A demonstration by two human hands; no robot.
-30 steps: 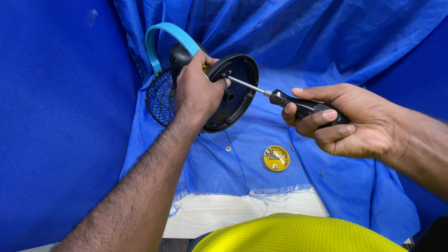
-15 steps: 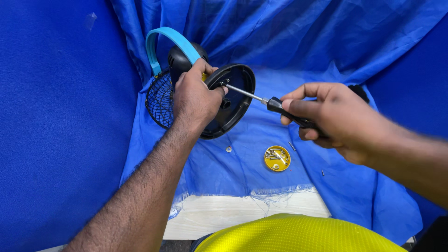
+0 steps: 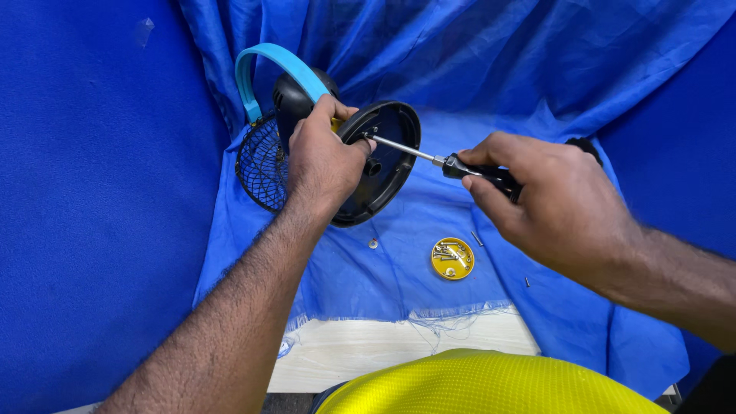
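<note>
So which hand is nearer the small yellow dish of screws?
Right. The right hand hangs just above and right of the yellow dish; the left hand is farther up-left, gripping the fan.

Black round fan base [image 3: 387,165] at frame centre, w/ sky-blue curved handle [image 3: 270,67] upper left and black wire-mesh grille [image 3: 261,169] in a crisscross grid pattern. Screwdriver [image 3: 452,163]: silver shaft, black grip. Yellow disc [image 3: 452,257], lower centre, holds silvery screws. Royal-blue cloth [image 3: 537,69] fills the bkgd; pale wood tabletop [image 3: 368,349] and neon-yellow textured garment [image 3: 491,387] at bottom.
</note>
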